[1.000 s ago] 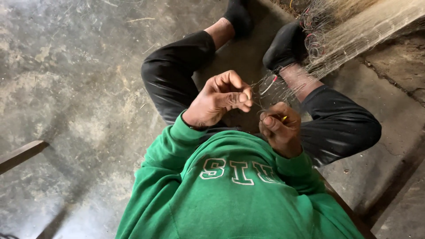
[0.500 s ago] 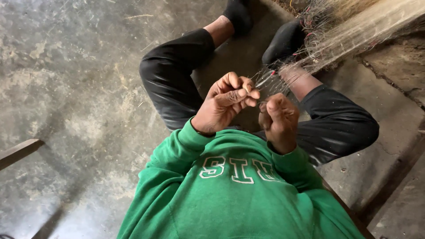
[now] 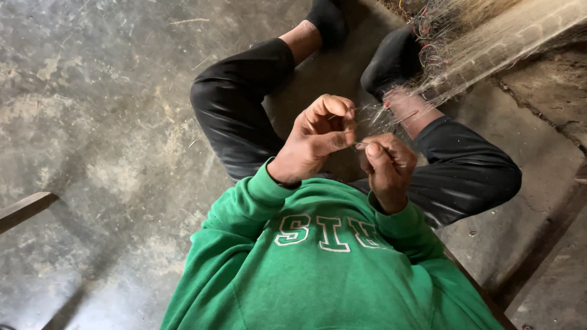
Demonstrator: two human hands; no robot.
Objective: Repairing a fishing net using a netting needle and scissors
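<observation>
A fine pale fishing net (image 3: pixel 489 49) runs from the upper right, over my right foot, down to my hands. My left hand (image 3: pixel 318 137) is curled, its fingertips pinching thin net strands (image 3: pixel 373 116). My right hand (image 3: pixel 388 168) sits just right of it, thumb up, pinching a thin thread or needle-like piece (image 3: pixel 361 145) that bridges the two hands. The hands almost touch, held above my lap. What lies inside my right fist is hidden.
I sit on a grey concrete floor (image 3: pixel 110 122) in a green sweatshirt (image 3: pixel 318 275) and black trousers, knees bent outward, black shoes (image 3: pixel 394 58) by the net. A wooden plank end (image 3: pixel 24 208) lies at the left. A raised concrete step (image 3: pixel 550 104) runs along the right.
My hands have moved closer together. The right hand has turned its thumb upward and now meets the left hand's fingertips on the strands.
</observation>
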